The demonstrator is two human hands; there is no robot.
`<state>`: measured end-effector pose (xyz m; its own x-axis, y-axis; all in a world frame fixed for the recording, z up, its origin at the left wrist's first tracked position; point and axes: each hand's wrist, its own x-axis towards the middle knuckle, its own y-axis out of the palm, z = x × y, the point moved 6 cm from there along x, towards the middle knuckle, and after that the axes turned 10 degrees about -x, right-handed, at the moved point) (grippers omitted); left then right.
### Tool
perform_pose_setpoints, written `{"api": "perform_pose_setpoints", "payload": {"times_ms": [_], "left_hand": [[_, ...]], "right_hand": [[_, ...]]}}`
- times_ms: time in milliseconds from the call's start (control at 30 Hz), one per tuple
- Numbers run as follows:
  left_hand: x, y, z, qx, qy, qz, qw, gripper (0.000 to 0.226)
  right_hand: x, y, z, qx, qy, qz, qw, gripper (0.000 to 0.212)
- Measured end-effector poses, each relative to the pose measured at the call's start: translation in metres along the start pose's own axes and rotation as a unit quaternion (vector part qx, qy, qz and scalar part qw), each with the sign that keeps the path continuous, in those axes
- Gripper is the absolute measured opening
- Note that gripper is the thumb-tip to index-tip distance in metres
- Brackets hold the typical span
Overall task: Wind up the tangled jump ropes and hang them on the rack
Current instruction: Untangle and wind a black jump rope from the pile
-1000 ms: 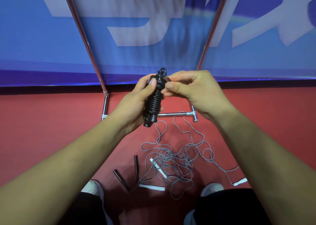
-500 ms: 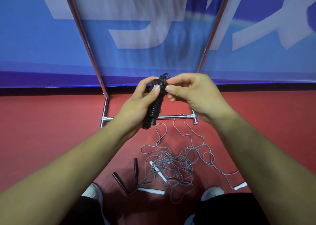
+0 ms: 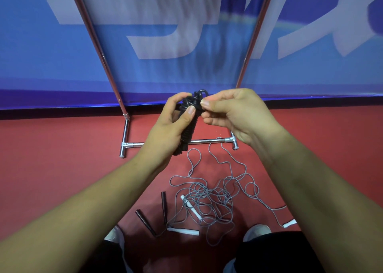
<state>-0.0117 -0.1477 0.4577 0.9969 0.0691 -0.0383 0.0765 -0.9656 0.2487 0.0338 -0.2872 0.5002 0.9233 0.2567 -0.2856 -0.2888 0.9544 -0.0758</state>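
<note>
My left hand [image 3: 165,127] grips a black jump rope [image 3: 187,131] wound into a tight upright bundle, thumb pressed on its front. My right hand [image 3: 234,115] pinches the rope's loose end at the top of the bundle, where a small loop sticks up. Below on the red floor lies a tangle of grey jump ropes [image 3: 213,196] with white handles [image 3: 183,231] and two black handles [image 3: 163,204]. The metal rack [image 3: 209,141] stands just beyond, its two poles rising toward the top of the frame.
A blue banner with white lettering [image 3: 186,34] hangs behind the rack. My shoes [image 3: 257,231] stand at the bottom, close to the tangle. One more white handle [image 3: 290,223] lies at the right beside my forearm.
The view has tipped down a little, so hands and bundle sit lower in frame. My right fingers have shifted at the bundle's top; the left grip is unchanged.
</note>
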Motion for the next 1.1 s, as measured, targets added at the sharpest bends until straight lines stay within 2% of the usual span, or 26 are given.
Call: {"api": "perform_pose_setpoints", "payload": {"times_ms": [367,700,900,1100], "left_hand": [[-0.003,0.005,0.006,-0.041,-0.023,-0.039,0.998,0.023],[0.001,-0.001,-0.004,0.076,0.036,-0.006,0.996,0.025],[0.002,0.001,-0.004,0.068,0.038,-0.003,0.997,0.024],[0.001,0.000,-0.006,0.076,0.053,0.006,0.996,0.027]], "right_hand": [[0.000,-0.001,-0.005,0.056,0.045,0.009,0.997,0.004],[0.001,-0.004,-0.006,0.001,0.026,-0.010,1.000,0.001],[0.001,-0.003,-0.005,-0.016,0.010,-0.027,0.999,0.007],[0.001,-0.003,-0.009,0.024,0.050,-0.009,0.998,0.005]]}}
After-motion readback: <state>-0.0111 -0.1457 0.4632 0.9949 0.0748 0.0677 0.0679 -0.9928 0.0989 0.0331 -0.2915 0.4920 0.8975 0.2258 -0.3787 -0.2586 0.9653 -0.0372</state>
